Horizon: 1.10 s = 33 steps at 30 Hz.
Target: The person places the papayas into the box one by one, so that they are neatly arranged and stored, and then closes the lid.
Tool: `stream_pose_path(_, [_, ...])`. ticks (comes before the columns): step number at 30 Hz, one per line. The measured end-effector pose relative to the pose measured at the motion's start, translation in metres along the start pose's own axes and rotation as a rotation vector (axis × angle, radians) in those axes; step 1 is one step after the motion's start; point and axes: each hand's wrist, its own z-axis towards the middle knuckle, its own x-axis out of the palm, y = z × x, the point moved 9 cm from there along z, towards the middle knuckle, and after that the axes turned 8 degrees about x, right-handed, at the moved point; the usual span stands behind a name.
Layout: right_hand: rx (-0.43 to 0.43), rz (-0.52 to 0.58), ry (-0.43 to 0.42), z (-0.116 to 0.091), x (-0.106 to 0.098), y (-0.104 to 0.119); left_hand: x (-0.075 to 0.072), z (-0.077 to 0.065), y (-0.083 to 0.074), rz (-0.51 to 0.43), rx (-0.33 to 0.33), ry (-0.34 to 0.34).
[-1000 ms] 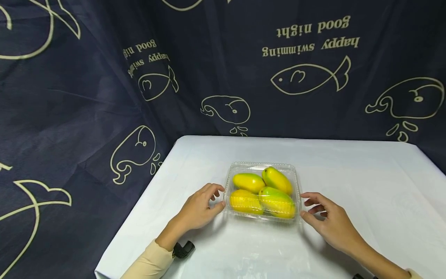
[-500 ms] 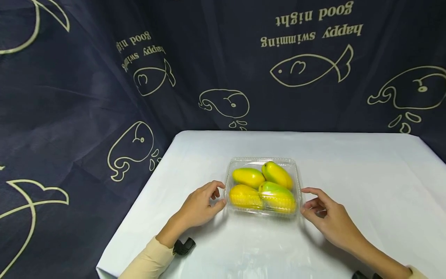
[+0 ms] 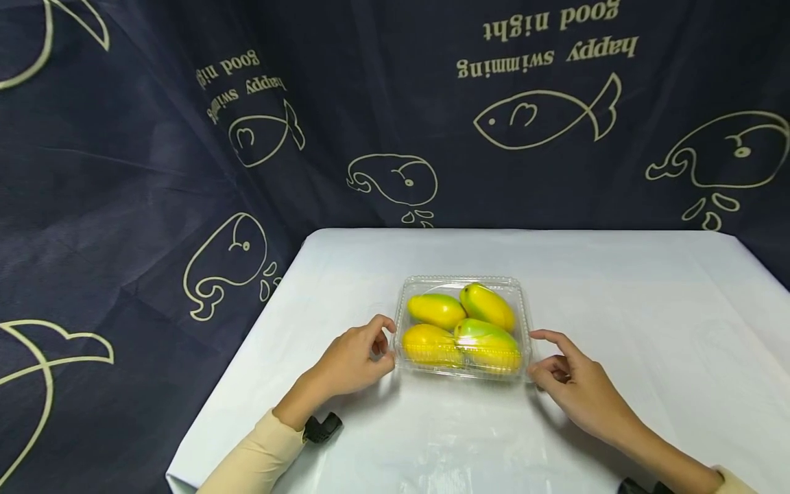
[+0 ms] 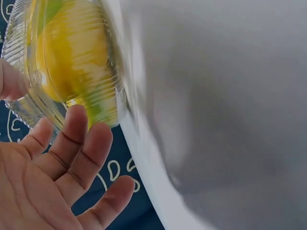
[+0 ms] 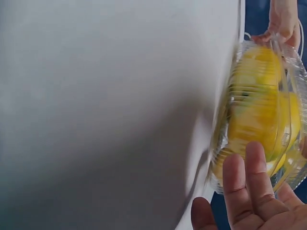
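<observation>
A clear plastic clamshell box (image 3: 459, 374) stands on the white table, its lid down. Inside lie several yellow-green mangoes (image 3: 487, 306). My left hand (image 3: 354, 360) is at the box's left side, thumb and index fingertips at its edge. In the left wrist view the other fingers (image 4: 95, 143) are loosely bent near the box wall. At the opposite side is my right hand (image 3: 580, 384), its index finger stretched to the edge and its thumb nearer me. The right wrist view shows its fingers (image 5: 257, 165) loosely extended beside the box. Exact fingertip contact is hard to tell.
A white cloth covers the table (image 3: 648, 309), whose far edge meets a dark blue curtain (image 3: 395, 82) printed with fish and whales. The curtain also runs along the left side. A black wrist camera (image 3: 323, 427) is strapped under the left wrist.
The whole scene has shifted slightly up in the head view, and lately a little left. Both hands keep nearly the same place beside the box, which stays where it was on the table.
</observation>
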Motion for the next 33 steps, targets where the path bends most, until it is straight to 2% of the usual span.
stream_pose_path(7, [0.04, 0.029, 0.04, 0.001, 0.003, -0.002, 0.006, 0.0, 0.004, -0.17, -0.045, 0.028])
stream_pose_path(20, [0.125, 0.167, 0.123, 0.006, 0.011, -0.008, 0.015, 0.002, 0.007, -0.346, -0.101, 0.1])
stream_pose_path(29, [0.137, 0.227, 0.145, 0.008, 0.013, -0.012, 0.025, 0.0, 0.012, -0.542, -0.168, 0.119])
stream_pose_path(33, [0.145, 0.242, 0.151, 0.008, 0.014, -0.012, 0.026, 0.0, 0.013, -0.585, -0.19, 0.123])
